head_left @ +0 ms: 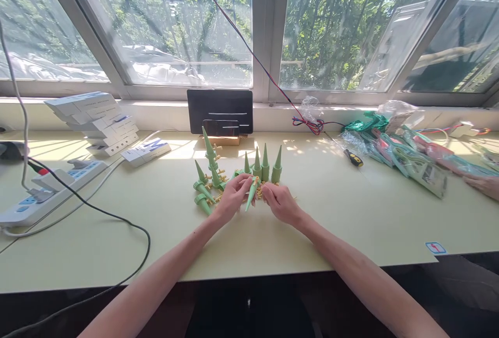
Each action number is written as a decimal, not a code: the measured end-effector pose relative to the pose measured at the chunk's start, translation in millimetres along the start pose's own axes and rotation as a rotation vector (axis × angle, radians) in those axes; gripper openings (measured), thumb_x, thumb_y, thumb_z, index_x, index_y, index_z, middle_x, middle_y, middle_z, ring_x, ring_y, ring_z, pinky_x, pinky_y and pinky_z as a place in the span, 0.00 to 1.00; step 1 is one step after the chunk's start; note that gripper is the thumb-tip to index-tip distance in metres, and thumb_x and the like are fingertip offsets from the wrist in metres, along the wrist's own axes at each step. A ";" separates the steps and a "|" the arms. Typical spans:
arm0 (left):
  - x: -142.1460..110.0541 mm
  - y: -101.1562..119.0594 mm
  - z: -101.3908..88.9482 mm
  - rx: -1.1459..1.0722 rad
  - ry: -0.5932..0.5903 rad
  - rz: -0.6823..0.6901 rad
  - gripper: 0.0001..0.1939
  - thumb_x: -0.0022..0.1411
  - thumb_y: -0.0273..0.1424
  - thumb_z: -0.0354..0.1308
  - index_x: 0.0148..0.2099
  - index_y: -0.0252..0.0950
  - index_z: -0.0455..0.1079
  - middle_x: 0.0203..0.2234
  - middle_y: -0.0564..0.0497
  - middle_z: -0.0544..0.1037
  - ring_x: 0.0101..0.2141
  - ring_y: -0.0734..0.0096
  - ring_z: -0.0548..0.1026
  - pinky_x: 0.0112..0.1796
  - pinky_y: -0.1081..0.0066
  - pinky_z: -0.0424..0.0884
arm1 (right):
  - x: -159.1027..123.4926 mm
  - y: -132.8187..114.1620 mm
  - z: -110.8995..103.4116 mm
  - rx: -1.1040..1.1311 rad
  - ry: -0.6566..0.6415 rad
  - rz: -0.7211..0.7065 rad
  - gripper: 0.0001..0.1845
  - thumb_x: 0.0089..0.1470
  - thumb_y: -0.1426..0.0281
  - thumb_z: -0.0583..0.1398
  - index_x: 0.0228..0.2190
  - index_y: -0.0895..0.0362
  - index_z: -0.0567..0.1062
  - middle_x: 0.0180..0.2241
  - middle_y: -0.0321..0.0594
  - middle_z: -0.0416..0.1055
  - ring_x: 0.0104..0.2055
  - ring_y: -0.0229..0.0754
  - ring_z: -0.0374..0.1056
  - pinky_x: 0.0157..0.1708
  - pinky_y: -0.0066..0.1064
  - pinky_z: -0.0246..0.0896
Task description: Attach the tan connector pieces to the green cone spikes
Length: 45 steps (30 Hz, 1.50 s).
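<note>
My left hand (233,197) is closed on a green cone-shaped spike (252,196) that points down toward me. Beside it, my right hand (279,203) is curled with its fingertips at the spike's upper end, among small tan pieces (268,186). Just behind the hands several green spikes (265,165) stand upright in a row. More green spikes (206,182) lie and stand in a loose pile to the left of my left hand.
A black tablet on a stand (220,112) leans against the window ledge. White boxes (97,119) and a power strip (50,187) with cables lie left. A screwdriver (353,158) and plastic packets (405,158) lie right. Another person's hand (483,186) rests at the far right.
</note>
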State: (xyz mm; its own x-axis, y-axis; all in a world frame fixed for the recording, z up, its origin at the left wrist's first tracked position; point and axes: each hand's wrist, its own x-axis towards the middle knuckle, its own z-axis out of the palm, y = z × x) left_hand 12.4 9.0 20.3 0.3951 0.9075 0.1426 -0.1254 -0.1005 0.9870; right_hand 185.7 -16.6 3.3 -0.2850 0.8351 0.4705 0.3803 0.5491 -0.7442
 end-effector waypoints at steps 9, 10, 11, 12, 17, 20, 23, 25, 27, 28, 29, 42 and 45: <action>-0.3 4.5 1.9 0.022 0.054 -0.009 0.18 0.64 0.46 0.58 0.38 0.34 0.70 0.20 0.55 0.72 0.20 0.74 0.71 0.24 0.72 0.71 | 1.0 2.3 1.8 -0.026 0.080 0.087 0.25 0.68 0.55 0.43 0.24 0.54 0.60 0.20 0.31 0.56 0.21 0.35 0.51 0.25 0.29 0.47; 0.1 3.6 1.4 0.021 0.064 -0.004 0.18 0.64 0.46 0.58 0.38 0.34 0.70 0.20 0.55 0.72 0.20 0.74 0.70 0.24 0.72 0.71 | 1.2 2.4 1.8 -0.019 0.097 0.102 0.25 0.68 0.54 0.43 0.24 0.54 0.60 0.19 0.31 0.55 0.21 0.35 0.50 0.25 0.29 0.47; 0.5 2.7 0.9 0.024 0.074 0.004 0.18 0.64 0.46 0.59 0.37 0.34 0.69 0.20 0.55 0.72 0.20 0.74 0.70 0.23 0.72 0.71 | 1.3 2.1 1.7 -0.013 0.112 0.116 0.25 0.68 0.54 0.43 0.24 0.54 0.60 0.19 0.30 0.54 0.21 0.35 0.50 0.25 0.29 0.47; 0.8 1.7 0.5 0.031 0.085 0.016 0.18 0.64 0.46 0.59 0.37 0.35 0.69 0.20 0.55 0.71 0.20 0.74 0.70 0.23 0.72 0.71 | 1.4 1.6 1.6 -0.008 0.126 0.131 0.25 0.68 0.53 0.43 0.24 0.54 0.60 0.18 0.30 0.54 0.21 0.35 0.50 0.24 0.29 0.47; 0.4 1.1 1.2 0.142 0.147 0.085 0.17 0.62 0.45 0.61 0.38 0.35 0.69 0.20 0.55 0.70 0.20 0.74 0.71 0.22 0.73 0.71 | 1.9 -1.0 0.4 0.018 0.149 0.179 0.25 0.68 0.52 0.44 0.25 0.54 0.62 0.18 0.30 0.54 0.20 0.35 0.50 0.23 0.28 0.47; -0.6 2.9 3.0 0.191 0.185 0.120 0.18 0.60 0.44 0.63 0.42 0.35 0.69 0.24 0.54 0.72 0.20 0.75 0.72 0.20 0.74 0.71 | 2.6 -0.2 0.3 -0.017 0.105 0.197 0.25 0.68 0.53 0.43 0.25 0.54 0.61 0.18 0.30 0.55 0.20 0.36 0.52 0.23 0.28 0.49; -1.1 2.8 3.3 0.222 0.200 0.136 0.20 0.61 0.45 0.62 0.47 0.35 0.70 0.30 0.51 0.74 0.19 0.77 0.71 0.20 0.74 0.70 | 3.1 0.1 0.6 -0.077 0.052 0.192 0.26 0.68 0.53 0.43 0.24 0.54 0.60 0.19 0.32 0.60 0.21 0.37 0.57 0.25 0.28 0.52; -1.1 1.8 2.6 0.240 0.188 0.124 0.20 0.62 0.44 0.61 0.49 0.35 0.71 0.26 0.52 0.73 0.18 0.77 0.70 0.20 0.74 0.70 | 3.2 -1.2 0.6 -0.096 0.030 0.177 0.25 0.68 0.54 0.44 0.24 0.54 0.61 0.21 0.33 0.63 0.23 0.37 0.59 0.26 0.28 0.53; -0.9 1.1 2.0 0.254 0.176 0.118 0.21 0.62 0.44 0.60 0.50 0.34 0.72 0.24 0.53 0.71 0.18 0.76 0.70 0.20 0.74 0.69 | 2.9 -3.2 0.4 -0.101 0.014 0.165 0.24 0.68 0.54 0.45 0.24 0.54 0.62 0.22 0.33 0.64 0.23 0.37 0.60 0.27 0.28 0.53; -0.8 1.1 1.9 0.259 0.172 0.121 0.20 0.62 0.44 0.60 0.49 0.35 0.73 0.25 0.53 0.71 0.18 0.77 0.69 0.20 0.74 0.69 | 2.7 -4.2 0.3 -0.105 0.008 0.160 0.24 0.67 0.54 0.47 0.25 0.54 0.62 0.22 0.33 0.64 0.23 0.37 0.59 0.27 0.28 0.52; -0.8 1.4 1.9 0.261 0.171 0.126 0.20 0.62 0.45 0.60 0.49 0.35 0.73 0.27 0.52 0.72 0.18 0.78 0.69 0.20 0.74 0.69 | 2.5 -5.0 0.1 -0.111 0.004 0.158 0.23 0.67 0.54 0.48 0.25 0.54 0.62 0.22 0.32 0.64 0.23 0.36 0.58 0.26 0.28 0.51; -4.3 7.0 0.9 0.176 0.076 0.030 0.22 0.59 0.44 0.64 0.50 0.35 0.70 0.27 0.49 0.80 0.29 0.62 0.80 0.26 0.70 0.74 | 2.6 -5.5 -1.3 -0.241 -0.014 0.176 0.21 0.61 0.50 0.56 0.29 0.55 0.66 0.25 0.33 0.67 0.26 0.37 0.61 0.27 0.28 0.52; -3.9 4.9 -1.5 0.175 0.034 0.018 0.22 0.60 0.43 0.64 0.51 0.36 0.70 0.31 0.46 0.82 0.31 0.60 0.82 0.28 0.69 0.77 | 3.5 -5.5 -2.9 -0.227 -0.028 0.196 0.20 0.56 0.50 0.61 0.34 0.54 0.69 0.30 0.35 0.72 0.29 0.39 0.65 0.30 0.29 0.56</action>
State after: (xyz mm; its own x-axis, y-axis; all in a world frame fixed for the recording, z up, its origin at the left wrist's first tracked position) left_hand 8.9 5.6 24.4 0.3625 0.9180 0.1608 0.0289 -0.1835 0.9826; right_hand 185.1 -16.6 10.5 -0.2101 0.9263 0.3126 0.6168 0.3737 -0.6928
